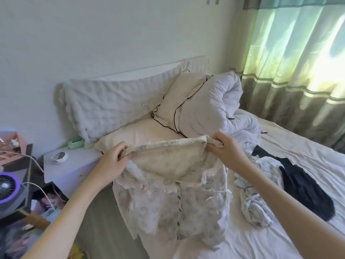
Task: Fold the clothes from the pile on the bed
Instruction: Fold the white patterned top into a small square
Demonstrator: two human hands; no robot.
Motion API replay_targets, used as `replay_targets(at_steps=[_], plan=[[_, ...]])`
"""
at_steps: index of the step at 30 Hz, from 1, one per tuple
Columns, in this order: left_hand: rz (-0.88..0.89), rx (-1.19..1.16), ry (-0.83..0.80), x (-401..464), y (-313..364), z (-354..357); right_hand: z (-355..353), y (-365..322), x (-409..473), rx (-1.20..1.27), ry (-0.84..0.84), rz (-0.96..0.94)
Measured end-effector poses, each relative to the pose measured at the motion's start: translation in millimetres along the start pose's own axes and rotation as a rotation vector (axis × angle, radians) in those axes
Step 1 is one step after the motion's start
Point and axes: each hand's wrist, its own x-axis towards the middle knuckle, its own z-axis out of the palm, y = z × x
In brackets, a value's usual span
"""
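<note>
Left hand: my left hand is closed in a pinch on the left end of the shirt's top edge, thumb over the cloth and fingers curled behind it.
Right hand: my right hand is closed in a fist around the right end of the same edge, with a wad of fabric bunched inside my grip.
Shirt: the pale lacy shirt hangs between my two hands above the bed, stretched flat along its top edge; its frilled collar and a row of buttons down the front face me, and its lower part drapes down onto the sheet.
Bed: the bed has a wrinkled light sheet.
Pile: just right of the shirt lies a crumpled pale printed garment, touching a dark garment spread out on the sheet beside it.
Bedding: a cream pillow with dark piping leans against a rolled white quilt at the head of the bed; a long white cushion stands along the wall.
Bedside: a low table to my left carries a small bowl and a green box.
Window: a green and grey curtain hangs on the right, with light coming through it.
</note>
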Motion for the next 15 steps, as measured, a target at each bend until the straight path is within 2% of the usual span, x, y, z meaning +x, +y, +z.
replay_targets(at_steps=[2, 7, 9, 12, 15], plan=[[-0.021, -0.047, 0.045, -27.0, -10.1, 10.8, 4.1, 0.0, -28.4, -0.003, 0.044, -0.011], [0.023, -0.079, -0.189, -91.4, -11.6, 4.3, 2.6, -11.3, -107.9, -0.065, 0.158, 0.023], [0.062, -0.081, -0.221, -101.4, 3.1, -9.8, -9.2, -23.2, -129.6, -0.075, 0.176, 0.032], [0.222, -0.139, -0.174, -109.2, 32.2, -36.0, -32.3, -49.1, -151.0, -0.065, 0.188, 0.022], [0.361, -0.306, -0.155, -110.7, 60.4, -59.5, -54.9, -74.3, -161.5, -0.042, 0.234, -0.015]])
